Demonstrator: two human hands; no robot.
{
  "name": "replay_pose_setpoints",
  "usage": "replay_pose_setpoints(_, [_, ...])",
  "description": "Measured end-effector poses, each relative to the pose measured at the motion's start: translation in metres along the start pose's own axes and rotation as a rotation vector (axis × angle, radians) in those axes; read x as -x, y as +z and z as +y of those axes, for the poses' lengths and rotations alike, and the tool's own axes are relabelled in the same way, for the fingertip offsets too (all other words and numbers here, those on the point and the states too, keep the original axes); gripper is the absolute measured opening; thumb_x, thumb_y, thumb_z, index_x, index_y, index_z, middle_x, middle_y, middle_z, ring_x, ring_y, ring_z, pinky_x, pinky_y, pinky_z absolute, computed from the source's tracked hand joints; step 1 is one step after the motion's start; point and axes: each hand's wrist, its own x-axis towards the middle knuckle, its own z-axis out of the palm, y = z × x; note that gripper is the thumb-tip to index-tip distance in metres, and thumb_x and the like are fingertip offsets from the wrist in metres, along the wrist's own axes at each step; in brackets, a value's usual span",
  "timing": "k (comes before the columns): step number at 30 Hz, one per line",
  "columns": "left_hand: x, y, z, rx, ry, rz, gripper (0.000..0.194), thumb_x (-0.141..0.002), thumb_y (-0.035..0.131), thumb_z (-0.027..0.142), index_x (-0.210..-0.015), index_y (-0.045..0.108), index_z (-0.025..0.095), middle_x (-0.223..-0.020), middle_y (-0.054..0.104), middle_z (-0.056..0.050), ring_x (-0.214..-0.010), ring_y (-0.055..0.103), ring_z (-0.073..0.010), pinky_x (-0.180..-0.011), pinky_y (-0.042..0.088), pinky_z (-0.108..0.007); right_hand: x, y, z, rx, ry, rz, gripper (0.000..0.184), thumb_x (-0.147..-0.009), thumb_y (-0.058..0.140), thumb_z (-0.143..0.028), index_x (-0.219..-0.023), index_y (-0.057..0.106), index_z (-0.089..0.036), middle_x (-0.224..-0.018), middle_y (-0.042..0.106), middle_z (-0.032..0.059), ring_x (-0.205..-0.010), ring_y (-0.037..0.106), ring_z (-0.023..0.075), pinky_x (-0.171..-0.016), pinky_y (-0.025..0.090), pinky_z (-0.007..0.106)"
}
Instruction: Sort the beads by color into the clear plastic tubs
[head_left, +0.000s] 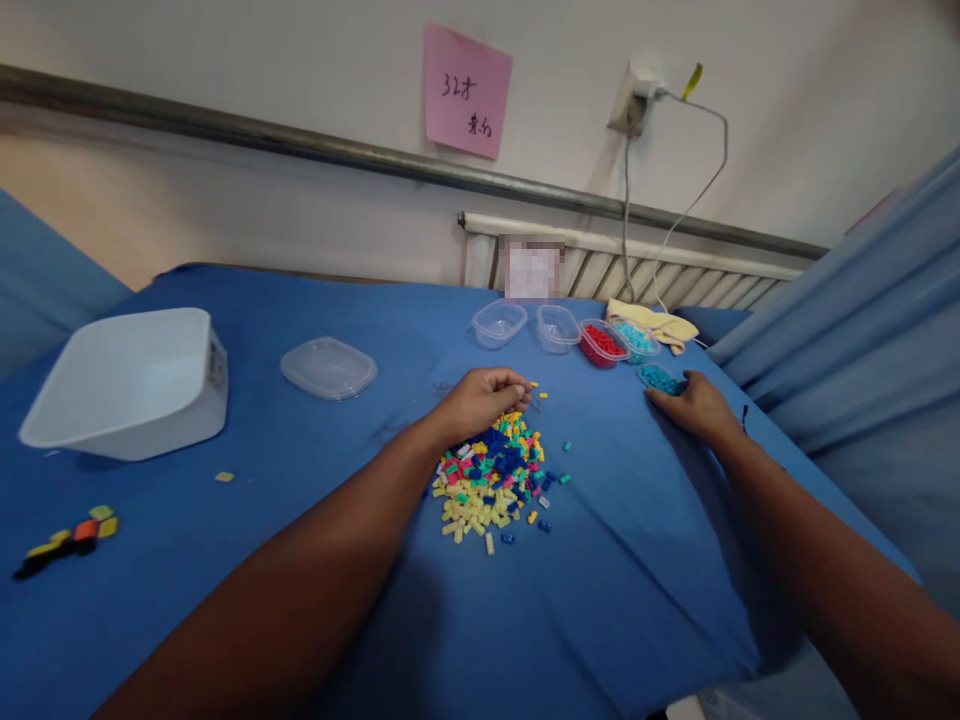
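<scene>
A pile of small mixed-colour toy building bricks lies on the blue cloth in front of me. My left hand is over the pile's far edge, fingers curled together; what they hold, if anything, is hidden. A few yellow bricks lie just beyond its fingertips. To the right, my right hand grips the near side of a small clear tub of teal bricks, partly covering it. Behind that tub are a tub of red bricks and a tub of light turquoise bricks.
Two clear tubs, a left one and a right one, stand near the wall. Further left are a clear lid and a white basin. A yellow cloth lies by the radiator; a cable hangs behind.
</scene>
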Motion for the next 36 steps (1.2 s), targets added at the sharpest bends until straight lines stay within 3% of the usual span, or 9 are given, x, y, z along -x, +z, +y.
replay_pose_setpoints(5, [0.0,-0.001,0.0,0.061,0.008,0.03,0.024,-0.088,0.086,0.032,-0.098,0.078,0.012,-0.098,0.081,-0.01,-0.084,0.075,-0.015,-0.083,0.056,-0.027,0.051,0.005,-0.006,-0.021,-0.152,0.005,0.105,-0.093,0.069,-0.07,-0.168,0.043,-0.001,-0.159,0.061,0.0318,-0.143,0.065,0.0442,-0.119,0.052,0.054])
replay_pose_setpoints(9, [-0.001,-0.003,-0.001,0.129,0.015,0.067,0.039,-0.092,0.085,0.049,-0.103,0.077,0.012,-0.107,0.081,-0.013,-0.093,0.078,-0.0185,-0.085,0.057,-0.03,0.087,0.001,-0.026,-0.073,-0.467,0.038,0.1,-0.093,0.07,-0.073,-0.165,0.049,-0.008,-0.153,0.067,0.0288,-0.138,0.069,0.0455,-0.115,0.057,0.061])
replay_pose_setpoints(14, [0.0,-0.007,0.003,0.202,0.001,0.069,0.045,-0.095,0.082,0.054,-0.104,0.077,0.01,-0.108,0.08,-0.017,-0.092,0.078,-0.0211,-0.086,0.058,-0.032,0.109,-0.024,-0.076,-0.035,-0.907,0.086,0.086,-0.098,0.071,-0.063,-0.164,0.049,-0.012,-0.154,0.067,0.0288,-0.139,0.069,0.0458,-0.111,0.059,0.066])
replay_pose_setpoints(21, [0.006,-0.013,0.014,0.303,-0.026,0.11,0.031,-0.111,0.063,0.038,-0.105,0.076,0.01,-0.106,0.079,-0.015,-0.091,0.078,-0.0186,-0.087,0.058,-0.03,0.128,-0.063,-0.151,0.19,-1.355,0.137,0.072,-0.102,0.07,-0.035,-0.161,0.046,-0.001,-0.148,0.067,0.033,-0.136,0.067,0.0456,-0.113,0.058,0.065])
replay_pose_setpoints(27, [0.006,-0.007,0.012,0.33,-0.048,0.117,0.037,-0.113,0.062,0.041,-0.1,0.077,0.01,-0.095,0.076,-0.011,-0.081,0.071,-0.014,-0.078,0.054,-0.025,0.142,-0.072,-0.189,0.435,-1.547,0.168,0.059,-0.103,0.052,-0.009,-0.16,0.049,0.005,-0.153,0.063,0.0337,-0.141,0.062,0.0445,-0.113,0.057,0.061])
replay_pose_setpoints(30, [0.005,-0.005,0.011,0.345,-0.048,0.122,0.041,-0.113,0.06,0.044,-0.1,0.077,0.009,-0.09,0.073,-0.009,-0.076,0.067,-0.0127,-0.074,0.052,-0.024,0.146,-0.075,-0.198,0.542,-1.582,0.215,0.06,-0.103,0.05,-0.008,-0.161,0.048,0.007,-0.159,0.058,0.0349,-0.145,0.059,0.0454,-0.113,0.057,0.06])
replay_pose_setpoints(36, [0.008,-0.002,0.011,0.372,-0.016,0.103,0.038,-0.113,0.059,0.042,-0.098,0.071,0.009,-0.087,0.07,-0.006,-0.073,0.065,-0.0131,-0.072,0.049,-0.025,0.15,-0.09,-0.207,0.669,-1.683,0.325,0.06,-0.102,0.05,-0.012,-0.159,0.05,0.008,-0.152,0.066,0.0322,-0.138,0.064,0.0441,-0.105,0.062,0.056])
